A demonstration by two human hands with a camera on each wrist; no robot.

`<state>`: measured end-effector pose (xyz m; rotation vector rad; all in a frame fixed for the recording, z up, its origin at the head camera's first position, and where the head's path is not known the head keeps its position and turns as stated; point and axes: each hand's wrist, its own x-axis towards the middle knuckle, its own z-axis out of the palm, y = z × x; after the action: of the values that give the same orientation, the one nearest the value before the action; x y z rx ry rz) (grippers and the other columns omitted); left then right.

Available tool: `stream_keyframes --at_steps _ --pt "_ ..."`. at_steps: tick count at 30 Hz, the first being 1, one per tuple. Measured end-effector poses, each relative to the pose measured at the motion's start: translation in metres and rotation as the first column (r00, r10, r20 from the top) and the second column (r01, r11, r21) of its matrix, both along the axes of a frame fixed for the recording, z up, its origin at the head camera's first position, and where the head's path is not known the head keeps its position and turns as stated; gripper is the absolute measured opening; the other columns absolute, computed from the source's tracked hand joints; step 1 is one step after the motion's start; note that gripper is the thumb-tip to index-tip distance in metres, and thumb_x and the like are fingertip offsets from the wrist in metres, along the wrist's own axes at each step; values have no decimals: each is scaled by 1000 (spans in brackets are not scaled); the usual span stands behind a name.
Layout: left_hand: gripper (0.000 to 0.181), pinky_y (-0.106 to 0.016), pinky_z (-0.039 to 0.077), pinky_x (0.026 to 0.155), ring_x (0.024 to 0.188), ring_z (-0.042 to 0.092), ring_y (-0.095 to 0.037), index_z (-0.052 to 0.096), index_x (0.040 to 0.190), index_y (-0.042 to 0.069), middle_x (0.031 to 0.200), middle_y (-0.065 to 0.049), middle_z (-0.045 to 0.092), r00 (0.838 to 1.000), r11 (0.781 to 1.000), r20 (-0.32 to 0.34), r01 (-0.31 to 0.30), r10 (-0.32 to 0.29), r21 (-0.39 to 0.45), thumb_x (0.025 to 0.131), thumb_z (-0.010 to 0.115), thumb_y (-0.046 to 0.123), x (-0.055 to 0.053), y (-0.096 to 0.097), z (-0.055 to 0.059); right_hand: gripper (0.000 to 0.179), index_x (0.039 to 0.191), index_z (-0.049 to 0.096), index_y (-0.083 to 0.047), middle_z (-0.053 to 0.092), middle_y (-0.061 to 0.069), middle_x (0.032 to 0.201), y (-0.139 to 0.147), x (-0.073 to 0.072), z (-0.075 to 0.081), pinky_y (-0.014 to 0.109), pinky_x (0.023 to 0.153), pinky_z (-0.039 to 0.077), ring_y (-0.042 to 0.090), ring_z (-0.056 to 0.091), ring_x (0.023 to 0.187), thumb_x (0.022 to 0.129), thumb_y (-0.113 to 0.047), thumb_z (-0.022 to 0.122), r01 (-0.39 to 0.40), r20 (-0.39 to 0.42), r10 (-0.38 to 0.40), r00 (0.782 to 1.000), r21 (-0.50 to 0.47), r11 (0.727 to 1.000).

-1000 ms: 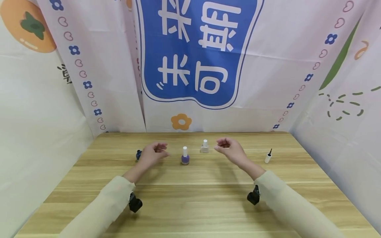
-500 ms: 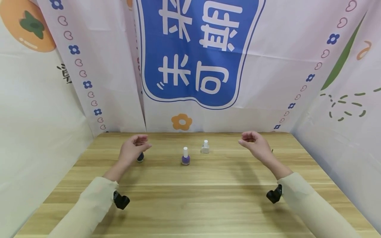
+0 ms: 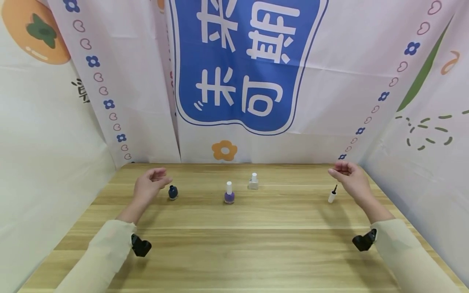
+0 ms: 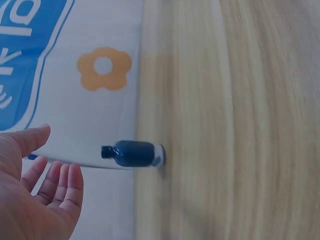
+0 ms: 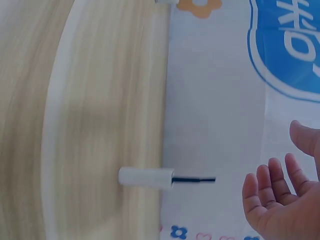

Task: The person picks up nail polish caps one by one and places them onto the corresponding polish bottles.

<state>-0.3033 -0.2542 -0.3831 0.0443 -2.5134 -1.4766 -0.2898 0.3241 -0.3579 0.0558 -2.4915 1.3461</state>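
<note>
My left hand [image 3: 148, 188] hovers over the left of the table, its fingers loosely bent and nothing in them. Just right of it stands an uncapped dark blue nail polish bottle [image 3: 173, 193], its threaded neck bare in the left wrist view [image 4: 134, 153]. On the far right my right hand [image 3: 351, 182] hangs in the air with relaxed fingers, also holding nothing. Below its fingertips a white nail polish cap [image 3: 332, 197] stands on end, its dark brush [image 5: 195, 179] pointing up. A purple nail polish bottle [image 3: 229, 197] and a clear one [image 3: 253, 183], both with white caps, stand mid-table.
The wooden table [image 3: 234, 252] ends at a white printed cloth [image 3: 315, 106] hung behind it. More cloth hangs along the left [image 3: 51, 142] and right sides. A small black camera sits on each wrist.
My hands have moved apart from mid-table, the left one leftward past the blue bottle and the right one rightward to above the brush cap. The bottles and cap stay where they were.
</note>
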Motion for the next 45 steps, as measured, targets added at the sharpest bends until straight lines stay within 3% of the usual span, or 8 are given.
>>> stream_keyframes --at_steps 4,9,16,19,28,38,45 --pt "51 -16 53 74 106 57 -26 53 131 -2 127 -22 55 1000 1000 18 -11 11 9 89 72 19 -2 -5 -5 55 127 49 7 56 6 109 16 0 -7 11 70 48 0 52 86 94 -35 65 38 45 -37 998 -18 999" --pt "56 -18 52 77 113 54 -32 49 134 -4 131 -24 52 998 1000 69 -1 2 -7 88 72 19 -5 -9 -13 57 129 46 8 54 9 111 29 0 -18 13 70 50 -2 52 83 95 -34 63 61 89 -58 994 -22 998" --pt "68 -44 48 93 118 49 -38 43 140 -3 136 -25 47 989 994 132 78 -68 -74 88 73 30 -10 -15 -26 67 135 39 12 51 17 118 46 -2 -36 22 78 52 -2 50 86 95 -36 62 11 178 -10 984 -4 1000" --pt "72 -49 46 96 119 49 -39 42 140 -4 137 -26 47 985 990 138 112 -99 -86 87 74 33 -13 -18 -32 71 138 37 13 52 17 118 53 -4 -43 28 79 54 0 52 87 95 -37 63 -20 228 22 973 -9 1000" --pt "71 -51 45 98 118 51 -42 41 139 -7 131 -28 50 978 983 144 161 -148 -84 85 77 23 -17 -17 -44 70 138 37 14 50 30 126 59 -6 -59 30 78 55 7 54 93 93 -29 68 -158 284 154 946 -8 987" --pt "65 -52 44 97 115 53 -43 45 135 -8 126 -29 52 979 984 163 144 -126 -107 84 77 16 -14 -11 -47 65 132 43 13 56 24 120 55 -8 -65 29 75 54 9 55 92 90 -26 72 -180 313 162 936 30 983" --pt "64 -53 44 98 115 53 -44 45 134 -9 126 -30 53 978 984 167 142 -122 -111 84 78 15 -16 -11 -48 62 128 47 14 58 24 117 54 -8 -66 29 78 52 26 56 102 89 -27 73 -201 309 163 937 98 975"
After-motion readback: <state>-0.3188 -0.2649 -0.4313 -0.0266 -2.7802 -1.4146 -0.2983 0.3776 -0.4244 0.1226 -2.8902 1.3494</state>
